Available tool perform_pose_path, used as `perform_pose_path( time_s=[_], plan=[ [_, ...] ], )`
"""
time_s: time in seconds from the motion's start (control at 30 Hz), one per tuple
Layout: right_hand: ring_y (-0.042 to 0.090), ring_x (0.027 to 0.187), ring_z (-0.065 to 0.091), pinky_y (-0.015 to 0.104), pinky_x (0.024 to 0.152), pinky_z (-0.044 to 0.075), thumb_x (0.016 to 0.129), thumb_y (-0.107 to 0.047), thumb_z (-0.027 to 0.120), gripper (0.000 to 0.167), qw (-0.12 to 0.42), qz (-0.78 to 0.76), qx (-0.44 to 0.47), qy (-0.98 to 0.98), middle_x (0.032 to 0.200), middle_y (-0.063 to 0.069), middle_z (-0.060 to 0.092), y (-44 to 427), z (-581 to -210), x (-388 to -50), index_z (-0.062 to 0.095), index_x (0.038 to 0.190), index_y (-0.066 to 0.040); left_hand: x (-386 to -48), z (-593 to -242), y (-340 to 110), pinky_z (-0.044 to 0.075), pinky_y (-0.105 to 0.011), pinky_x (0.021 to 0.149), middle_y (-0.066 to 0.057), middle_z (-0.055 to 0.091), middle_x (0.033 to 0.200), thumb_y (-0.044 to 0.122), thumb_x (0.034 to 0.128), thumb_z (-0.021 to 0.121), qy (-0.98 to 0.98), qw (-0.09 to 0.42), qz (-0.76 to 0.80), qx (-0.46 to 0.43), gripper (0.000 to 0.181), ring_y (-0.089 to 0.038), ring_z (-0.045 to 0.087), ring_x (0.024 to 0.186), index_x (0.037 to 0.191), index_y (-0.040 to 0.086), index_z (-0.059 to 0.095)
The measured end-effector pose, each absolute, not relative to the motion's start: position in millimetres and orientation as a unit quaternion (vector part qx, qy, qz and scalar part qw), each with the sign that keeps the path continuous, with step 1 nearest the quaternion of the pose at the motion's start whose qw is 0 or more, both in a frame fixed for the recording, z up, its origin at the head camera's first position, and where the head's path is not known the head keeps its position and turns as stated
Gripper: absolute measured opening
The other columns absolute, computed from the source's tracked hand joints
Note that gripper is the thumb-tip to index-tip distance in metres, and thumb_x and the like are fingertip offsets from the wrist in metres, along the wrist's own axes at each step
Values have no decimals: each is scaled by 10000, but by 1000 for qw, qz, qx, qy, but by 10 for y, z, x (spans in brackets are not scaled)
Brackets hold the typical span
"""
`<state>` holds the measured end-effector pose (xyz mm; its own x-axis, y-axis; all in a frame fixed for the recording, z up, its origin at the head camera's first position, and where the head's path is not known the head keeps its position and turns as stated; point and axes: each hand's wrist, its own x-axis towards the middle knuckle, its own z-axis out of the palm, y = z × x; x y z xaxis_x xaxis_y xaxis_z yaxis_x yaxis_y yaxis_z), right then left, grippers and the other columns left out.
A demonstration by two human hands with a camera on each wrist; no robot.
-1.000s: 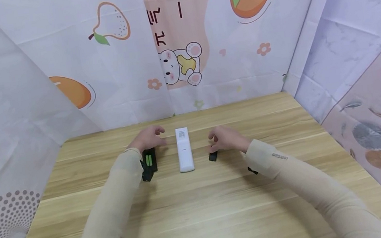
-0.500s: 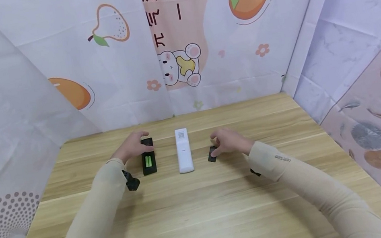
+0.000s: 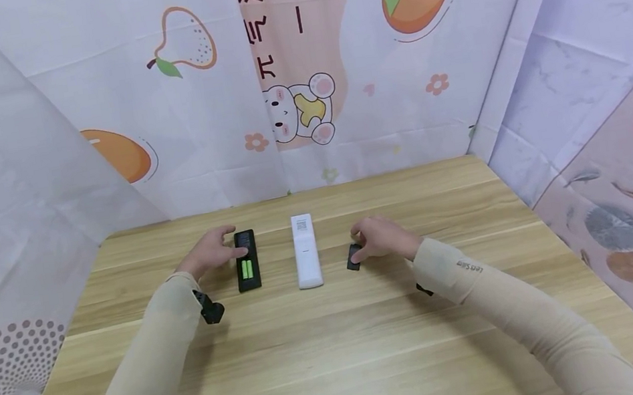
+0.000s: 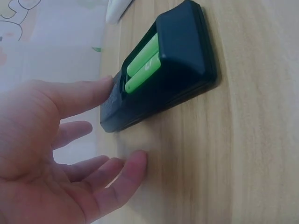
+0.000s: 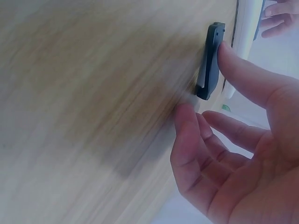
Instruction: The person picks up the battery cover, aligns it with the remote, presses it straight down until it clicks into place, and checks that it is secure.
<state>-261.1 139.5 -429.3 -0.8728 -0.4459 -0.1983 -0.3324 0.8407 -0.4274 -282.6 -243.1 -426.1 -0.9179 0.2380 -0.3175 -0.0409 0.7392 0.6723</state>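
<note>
A black remote control (image 3: 250,281) lies back-up on the table at left, its battery bay uncovered with two green batteries (image 4: 145,65) inside. My left hand (image 3: 209,252) is on its left side; the thumb tip reaches its back near the bay, while the other fingers stay apart, loosely bent. Farther right is a small black battery cover (image 3: 353,258). My right hand (image 3: 381,237) is at its right, and the thumb touches the cover (image 5: 212,60) in the right wrist view. The other fingers of that hand are bent near the cover without visibly gripping it.
Between the hands a white remote control (image 3: 307,253) lies face down on the wooden table (image 3: 315,359). A printed curtain (image 3: 190,121) hangs behind the table's back edge, and more cloth stands along both sides. Each wrist carries a small black camera (image 3: 211,309).
My left hand has moved left and slightly nearer, from above the black remote to its left side, uncovering more of it. The right hand has barely shifted; its thumb now lies on the cover.
</note>
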Motion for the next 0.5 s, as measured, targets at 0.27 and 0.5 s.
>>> perform_pose_path(
  time_s=[0.27, 0.5],
  plan=[
    [315, 1087, 656, 472, 960, 522, 862, -283, 839, 529, 145, -199, -194, 949, 1115, 146, 722, 1419, -4321, -2618, 667, 1275, 0, -2860, -4252, -2447, 491, -500, 993, -362, 362, 1472, 288, 1024, 627, 911, 211, 353, 22, 737, -283, 653, 809, 1576, -14, 244],
    [311, 1084, 654, 469, 980, 511, 865, -262, 837, 499, 144, -205, -183, 951, 1100, 137, 724, 1422, -4326, -2631, 673, 1260, -6, -2921, -4322, -2417, 588, -376, 781, -357, 378, 1468, 365, 966, 710, 908, 208, 363, 12, 825, -299, 665, 858, 1564, -9, 281]
  ],
)
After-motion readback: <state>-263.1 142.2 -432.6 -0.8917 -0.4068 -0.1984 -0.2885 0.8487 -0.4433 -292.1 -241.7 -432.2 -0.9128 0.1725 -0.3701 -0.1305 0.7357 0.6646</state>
